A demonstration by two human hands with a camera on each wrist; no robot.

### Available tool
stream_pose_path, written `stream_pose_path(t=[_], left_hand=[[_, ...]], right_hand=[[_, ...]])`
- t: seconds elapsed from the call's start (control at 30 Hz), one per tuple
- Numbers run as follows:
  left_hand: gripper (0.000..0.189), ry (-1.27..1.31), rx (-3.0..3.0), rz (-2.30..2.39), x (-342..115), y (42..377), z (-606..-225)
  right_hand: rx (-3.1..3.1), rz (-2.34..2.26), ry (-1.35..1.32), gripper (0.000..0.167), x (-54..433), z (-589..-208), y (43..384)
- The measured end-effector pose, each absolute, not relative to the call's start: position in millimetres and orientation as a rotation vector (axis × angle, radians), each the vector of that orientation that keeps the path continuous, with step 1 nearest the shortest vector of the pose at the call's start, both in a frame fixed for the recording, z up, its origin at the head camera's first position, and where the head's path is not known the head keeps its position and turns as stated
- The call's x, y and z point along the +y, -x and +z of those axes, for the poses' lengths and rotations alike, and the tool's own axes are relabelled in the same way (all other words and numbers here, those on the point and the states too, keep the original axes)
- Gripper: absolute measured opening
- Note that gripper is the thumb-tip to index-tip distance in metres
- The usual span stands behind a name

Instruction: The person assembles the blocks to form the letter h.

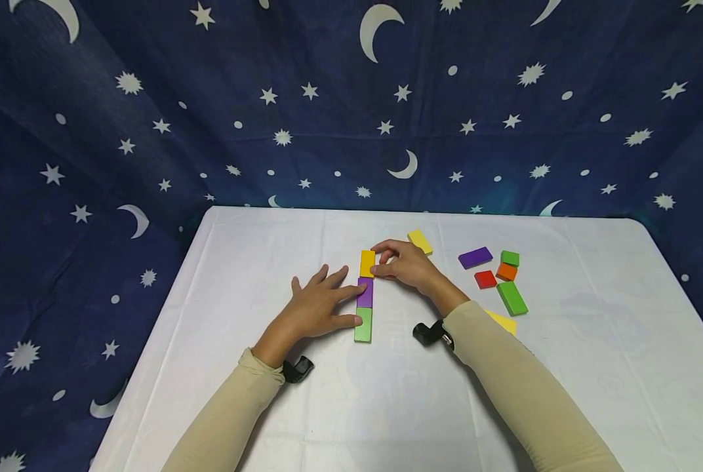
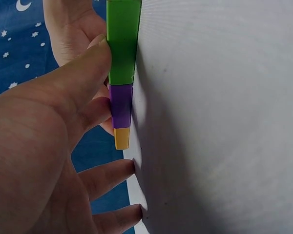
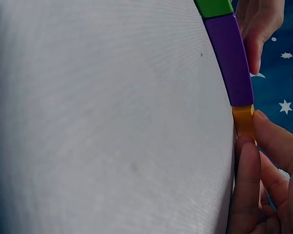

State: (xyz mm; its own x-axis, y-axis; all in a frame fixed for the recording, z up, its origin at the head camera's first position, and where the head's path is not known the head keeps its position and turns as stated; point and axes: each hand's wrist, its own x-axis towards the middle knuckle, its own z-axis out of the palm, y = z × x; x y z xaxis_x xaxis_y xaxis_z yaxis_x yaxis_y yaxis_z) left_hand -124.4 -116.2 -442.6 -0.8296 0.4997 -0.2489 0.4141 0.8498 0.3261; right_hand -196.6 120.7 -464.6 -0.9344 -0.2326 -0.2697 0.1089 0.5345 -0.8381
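Note:
A green block, a purple block and an orange-yellow block lie end to end in a straight row on the white table. My left hand is spread beside the row. Its thumb touches the green block and its index finger the purple one, while the other fingers stretch out to the table. At the far end, my right hand pinches the orange-yellow block between thumb and fingertips. That block meets the end of the purple block in the right wrist view.
Right of the row lie loose blocks: yellow, purple, red, orange, small green and longer green. Another yellow piece is partly hidden by the right sleeve. A starry blue cloth hangs behind the table.

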Motion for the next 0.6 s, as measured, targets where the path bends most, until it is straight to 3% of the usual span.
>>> stream_pose_path(t=[0.6], left_hand=[[0.068,-0.685,2.7,0.366,-115.8,125.0,-443.9]], right_hand=[[2.438,-1.342,0.092,0.041,118.6,-462.7,194.0]])
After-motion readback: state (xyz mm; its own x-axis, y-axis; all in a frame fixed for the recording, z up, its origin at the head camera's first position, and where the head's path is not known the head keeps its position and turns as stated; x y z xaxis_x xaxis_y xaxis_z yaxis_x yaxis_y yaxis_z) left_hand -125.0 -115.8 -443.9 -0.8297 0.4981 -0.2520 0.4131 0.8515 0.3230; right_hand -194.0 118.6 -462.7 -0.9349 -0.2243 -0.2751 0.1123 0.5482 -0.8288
